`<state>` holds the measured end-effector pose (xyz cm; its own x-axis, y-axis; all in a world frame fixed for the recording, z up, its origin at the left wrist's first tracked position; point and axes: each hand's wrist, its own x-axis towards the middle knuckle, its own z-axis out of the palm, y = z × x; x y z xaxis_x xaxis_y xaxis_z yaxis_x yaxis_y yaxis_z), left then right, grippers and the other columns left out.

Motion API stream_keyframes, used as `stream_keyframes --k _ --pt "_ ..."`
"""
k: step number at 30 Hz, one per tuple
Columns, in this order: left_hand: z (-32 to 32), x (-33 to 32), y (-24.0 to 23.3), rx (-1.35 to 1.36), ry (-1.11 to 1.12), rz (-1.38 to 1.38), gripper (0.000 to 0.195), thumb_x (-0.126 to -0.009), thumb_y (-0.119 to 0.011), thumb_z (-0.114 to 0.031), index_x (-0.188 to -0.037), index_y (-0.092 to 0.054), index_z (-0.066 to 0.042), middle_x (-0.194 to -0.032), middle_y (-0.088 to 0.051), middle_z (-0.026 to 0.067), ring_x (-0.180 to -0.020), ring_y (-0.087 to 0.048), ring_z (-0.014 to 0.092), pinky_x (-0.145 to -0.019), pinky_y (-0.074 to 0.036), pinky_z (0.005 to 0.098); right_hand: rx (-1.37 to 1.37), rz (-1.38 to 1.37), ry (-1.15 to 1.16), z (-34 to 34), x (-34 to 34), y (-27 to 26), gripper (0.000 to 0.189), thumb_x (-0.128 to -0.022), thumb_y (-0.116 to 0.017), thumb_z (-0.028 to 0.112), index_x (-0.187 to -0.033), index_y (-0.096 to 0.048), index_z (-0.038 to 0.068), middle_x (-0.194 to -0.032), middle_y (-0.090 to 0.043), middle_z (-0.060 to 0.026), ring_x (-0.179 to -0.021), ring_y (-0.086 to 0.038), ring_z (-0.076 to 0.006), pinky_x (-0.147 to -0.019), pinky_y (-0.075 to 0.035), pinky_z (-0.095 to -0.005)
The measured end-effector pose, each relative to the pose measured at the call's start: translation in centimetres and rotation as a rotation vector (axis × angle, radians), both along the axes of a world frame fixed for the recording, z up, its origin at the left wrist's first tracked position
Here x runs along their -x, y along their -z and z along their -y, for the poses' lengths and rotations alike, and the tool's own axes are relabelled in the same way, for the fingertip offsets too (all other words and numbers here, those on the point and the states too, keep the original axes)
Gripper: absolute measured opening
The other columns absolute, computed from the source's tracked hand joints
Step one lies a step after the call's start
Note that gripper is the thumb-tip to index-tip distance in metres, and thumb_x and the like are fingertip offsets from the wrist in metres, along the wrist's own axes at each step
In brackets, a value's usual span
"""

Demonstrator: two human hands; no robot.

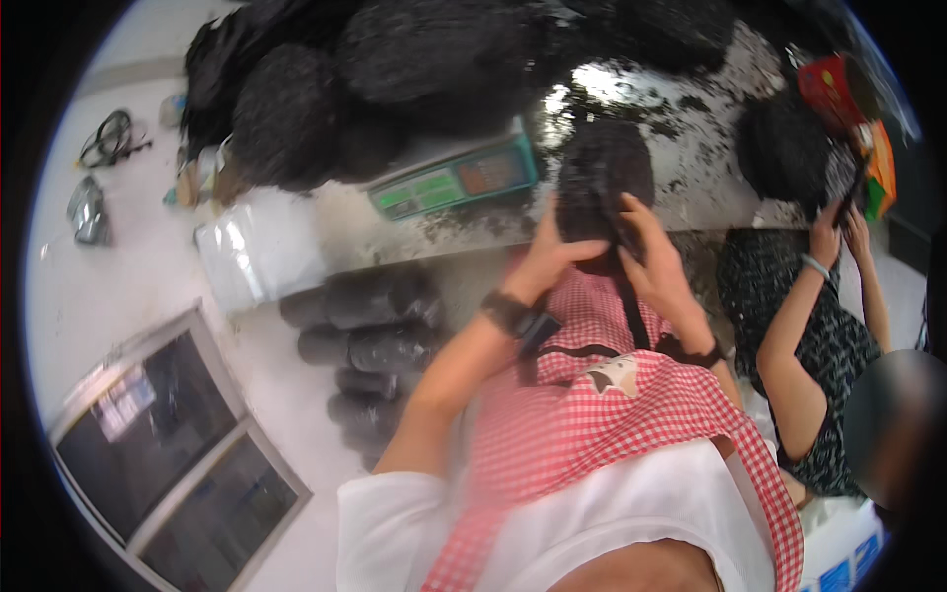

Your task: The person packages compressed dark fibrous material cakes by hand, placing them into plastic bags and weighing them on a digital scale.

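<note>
My left hand (549, 250) grips the near left side of an oblong dark bundle (603, 166), its thumb laid across the near end. The bundle looks like pressed dried seaweed, though blur hides its exact make-up. On the right side my right hand (658, 253) curls around the same bundle, with a dark piece showing between thumb and fingers. The bundle is at the near edge of a shiny metal-looking worktop (684, 200), above my red gingham apron (592, 311). Dark crumbs are scattered over the worktop around it.
Large dark round cakes (436, 52) are heaped at the back. A green-rimmed kitchen scale or tray (455, 181) lies left of my hands. Dark wrapped rolls (385, 344) are stacked below the edge. At right, a co-worker's hands (836, 233) work near a red container (832, 92).
</note>
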<state>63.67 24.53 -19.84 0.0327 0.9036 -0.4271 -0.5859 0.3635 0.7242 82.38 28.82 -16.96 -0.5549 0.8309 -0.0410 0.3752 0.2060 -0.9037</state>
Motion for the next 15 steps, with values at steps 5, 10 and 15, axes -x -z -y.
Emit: stream_keyframes --k 5,10,15 --pt "3.5 2.6 -0.5 0.138 -0.044 0.238 0.052 -0.081 -0.058 -0.007 -0.131 -0.046 0.0 -0.122 -0.057 0.0133 -0.113 -0.057 0.028 -0.096 -0.048 0.0403 -0.283 -0.001 0.677 0.5 -0.4 1.4 0.023 -0.093 -0.057 0.013 -0.107 -0.057 -0.006 -0.073 -0.058 -0.0265 -0.066 -0.058 -0.0419 -0.062 -0.047 -0.0388" --pt "4.7 5.2 2.9 0.296 -0.18 0.338 0.065 -0.072 -0.066 -0.012 -0.131 -0.045 0.003 -0.129 -0.054 0.0157 -0.119 -0.052 0.034 -0.107 -0.038 0.0468 0.3 -0.494 1.084 -6.0 -10.5 11.5 0.032 -0.092 -0.061 0.016 -0.113 -0.057 -0.008 -0.103 -0.066 -0.0176 -0.089 -0.06 -0.0199 -0.08 -0.048 -0.0336" --pt "4.2 4.0 2.7 0.319 -0.175 0.326 0.068 -0.071 -0.065 -0.012 -0.134 -0.043 0.002 -0.133 -0.051 0.0168 -0.123 -0.048 0.035 -0.108 -0.037 0.0482 -0.235 0.633 0.9 -7.5 -12.2 16.2 0.044 -0.083 -0.07 0.022 -0.114 -0.056 -0.006 -0.11 -0.059 -0.0233 -0.101 -0.058 -0.0339 -0.085 -0.047 -0.0395"
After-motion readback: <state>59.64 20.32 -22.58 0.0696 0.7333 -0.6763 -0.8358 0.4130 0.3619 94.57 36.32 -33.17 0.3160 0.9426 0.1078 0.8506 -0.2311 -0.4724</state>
